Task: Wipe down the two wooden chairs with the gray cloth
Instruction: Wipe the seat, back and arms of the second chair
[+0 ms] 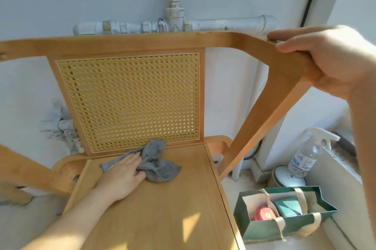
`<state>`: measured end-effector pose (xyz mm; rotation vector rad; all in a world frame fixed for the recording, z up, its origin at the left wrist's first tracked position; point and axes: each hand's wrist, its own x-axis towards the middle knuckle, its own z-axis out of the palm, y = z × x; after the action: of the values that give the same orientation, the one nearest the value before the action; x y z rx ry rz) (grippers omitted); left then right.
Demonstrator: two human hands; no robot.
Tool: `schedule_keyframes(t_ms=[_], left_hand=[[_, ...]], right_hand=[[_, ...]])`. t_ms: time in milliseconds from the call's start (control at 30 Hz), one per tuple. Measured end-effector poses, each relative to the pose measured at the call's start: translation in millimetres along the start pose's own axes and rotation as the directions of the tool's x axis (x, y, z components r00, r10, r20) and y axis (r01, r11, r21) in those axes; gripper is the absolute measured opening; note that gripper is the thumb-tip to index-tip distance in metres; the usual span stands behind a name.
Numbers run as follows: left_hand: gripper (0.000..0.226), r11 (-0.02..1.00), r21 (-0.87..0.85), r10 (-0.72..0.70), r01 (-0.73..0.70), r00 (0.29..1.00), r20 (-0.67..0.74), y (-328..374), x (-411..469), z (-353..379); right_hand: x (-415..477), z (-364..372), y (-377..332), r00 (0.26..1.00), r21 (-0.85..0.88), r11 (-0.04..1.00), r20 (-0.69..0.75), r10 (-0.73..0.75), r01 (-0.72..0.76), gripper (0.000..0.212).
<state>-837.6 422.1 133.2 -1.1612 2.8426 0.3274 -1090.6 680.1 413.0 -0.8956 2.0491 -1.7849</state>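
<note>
One wooden chair [162,209] with a cane back panel [130,99] fills the view, facing me. A crumpled gray cloth [157,163] lies at the back of its seat, touching the base of the backrest. My left hand [122,174] lies flat on the cloth's left part, pressing it onto the seat. My right hand [325,62] grips the chair's curved top rail where it bends into the right arm. A second chair is not in view.
White pipes with a valve [173,19] run along the wall behind the chair. To the right on the floor stand a green paper bag [284,227], a round tin [289,178] and a clear spray bottle [305,156].
</note>
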Motion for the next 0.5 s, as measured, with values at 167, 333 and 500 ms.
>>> schedule_keyframes(t_ms=[167,333,500], left_hand=[[0.06,0.999,0.005,0.051,-0.051,0.999,-0.011,53.5,4.5,9.0],[0.061,0.966,0.039,0.256,-0.257,0.966,0.035,126.0,16.0,15.7],[0.061,0.997,0.021,0.075,-0.075,0.997,-0.012,35.9,-4.8,1.9]], right_hand=[[-2.2,21.8,-3.3,0.977,-0.81,0.579,-0.033,-0.209,0.097,0.026],[-21.0,49.0,26.5,0.819,-0.949,0.284,-0.051,-0.571,0.139,0.029],[-59.5,118.3,79.8,0.773,-0.801,0.36,0.19,-0.605,0.478,0.051]])
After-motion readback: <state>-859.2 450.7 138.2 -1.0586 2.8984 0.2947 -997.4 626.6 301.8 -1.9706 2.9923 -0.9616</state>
